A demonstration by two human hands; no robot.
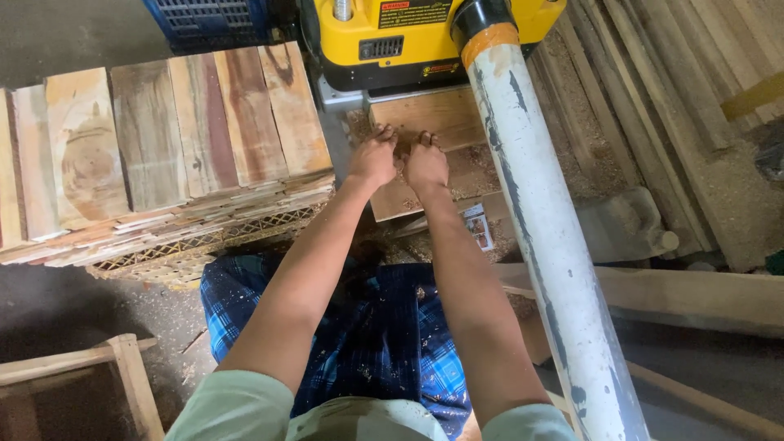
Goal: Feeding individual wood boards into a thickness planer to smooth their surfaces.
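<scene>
At the near edge of the frame, a person in a blue checked cloth point(408, 343) flecked with sawdust stretched both bare arms forward over a dust-strewn floor point(73, 310). The left hand point(373, 157) and the right hand point(425, 163) lay side by side, nearly touching, palms down and fingers curled, pressed flat on a pale wooden board point(433, 139); neither pinched anything. The board rested on the outfeed bed of a yellow planer point(408, 41), its far end at the machine's mouth and its near end jutting toward the person, with shavings scattered over its surface. A thick white pipe point(547, 245), banded orange at the top, ran from the planer's right side down past the right forearm to the bottom edge of the frame. To the left of the hands, a stack of planks point(163, 147) stood level with the planer, on a mesh crate point(204, 245). To the right, long boards point(670, 106) lay leaning under a coat of sawdust. Beyond the stack, a blue crate point(208, 20) sat beside the machine.
</scene>
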